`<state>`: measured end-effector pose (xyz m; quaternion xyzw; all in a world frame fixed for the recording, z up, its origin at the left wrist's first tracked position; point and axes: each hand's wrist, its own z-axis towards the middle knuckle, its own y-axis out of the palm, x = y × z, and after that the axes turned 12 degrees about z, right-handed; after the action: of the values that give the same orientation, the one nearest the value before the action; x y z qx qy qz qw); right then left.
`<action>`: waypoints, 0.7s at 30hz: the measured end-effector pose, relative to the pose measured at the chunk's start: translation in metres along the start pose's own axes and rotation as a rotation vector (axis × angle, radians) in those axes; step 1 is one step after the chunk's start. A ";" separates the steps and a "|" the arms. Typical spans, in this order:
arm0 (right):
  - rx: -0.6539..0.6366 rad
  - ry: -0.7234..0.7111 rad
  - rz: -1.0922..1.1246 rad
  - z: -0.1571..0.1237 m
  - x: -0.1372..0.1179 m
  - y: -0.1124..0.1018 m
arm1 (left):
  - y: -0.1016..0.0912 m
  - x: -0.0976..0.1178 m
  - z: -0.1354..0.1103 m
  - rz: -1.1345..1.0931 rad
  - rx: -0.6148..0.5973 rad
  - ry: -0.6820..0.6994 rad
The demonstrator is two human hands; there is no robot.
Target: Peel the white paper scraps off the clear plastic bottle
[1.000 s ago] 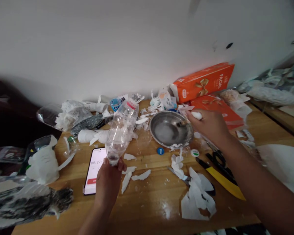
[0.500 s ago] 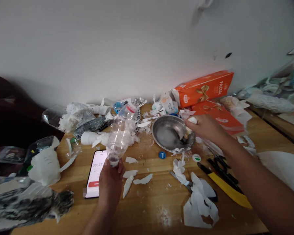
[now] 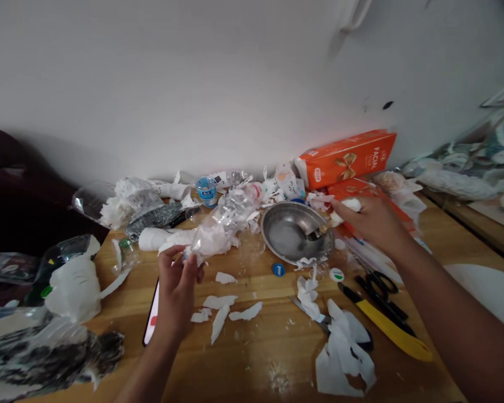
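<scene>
My left hand (image 3: 178, 288) is closed around the near, narrow end of a clear plastic bottle (image 3: 224, 218). The bottle slants up and away to the right, with a reddish band at its far end. In my right hand (image 3: 367, 218) is a brush (image 3: 330, 223) with a pale handle, gripped from above. Its head dips into a shallow metal bowl (image 3: 273, 246), whose bottom looks whitish and wet. The bristles are partly hidden against the bowl's inside. Torn strips of white paper (image 3: 246, 311) lie between my hands.
A phone (image 3: 151, 319) lies partly behind my left wrist. Right of centre are a yellow cutter (image 3: 395, 330), black scissors (image 3: 378, 285) and torn tissue (image 3: 344, 364). An orange tissue pack (image 3: 348, 159) leans on the wall. Paper-covered bottles (image 3: 73, 291) crowd the left side.
The bottle has tipped lower and to the right, and my left hand has shifted slightly left and up. My right hand has drawn the brush a little to the right, its head still in the bowl.
</scene>
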<state>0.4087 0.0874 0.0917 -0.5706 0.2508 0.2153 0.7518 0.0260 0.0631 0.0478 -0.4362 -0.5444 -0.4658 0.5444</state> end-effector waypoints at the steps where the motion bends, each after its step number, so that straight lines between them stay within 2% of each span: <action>1: 0.012 0.008 0.015 -0.002 0.000 -0.002 | 0.004 0.004 0.005 0.045 -0.028 0.013; 4: 0.092 0.072 0.075 -0.011 -0.002 -0.008 | 0.017 0.014 0.029 0.111 -0.093 0.014; 7: 0.252 0.126 0.123 -0.022 -0.007 -0.015 | 0.032 0.014 0.059 0.093 -0.151 -0.041; 10: 0.308 0.149 0.217 -0.035 -0.015 -0.019 | 0.050 0.013 0.086 0.079 -0.244 -0.088; 13: 0.384 0.129 0.337 -0.046 -0.025 -0.016 | 0.065 0.016 0.103 0.090 -0.338 -0.105; 17: 0.561 0.016 0.350 -0.045 -0.039 -0.006 | 0.082 0.021 0.112 0.130 -0.421 -0.066; 19: 0.694 -0.137 0.257 -0.037 -0.046 0.001 | 0.092 0.021 0.114 0.157 -0.457 -0.027; 21: 0.755 -0.278 0.178 -0.029 -0.053 0.011 | 0.100 0.018 0.117 0.191 -0.485 0.022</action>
<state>0.3564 0.0603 0.1098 -0.1964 0.2566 0.2473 0.9135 0.1022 0.1961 0.0726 -0.5982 -0.3675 -0.5338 0.4713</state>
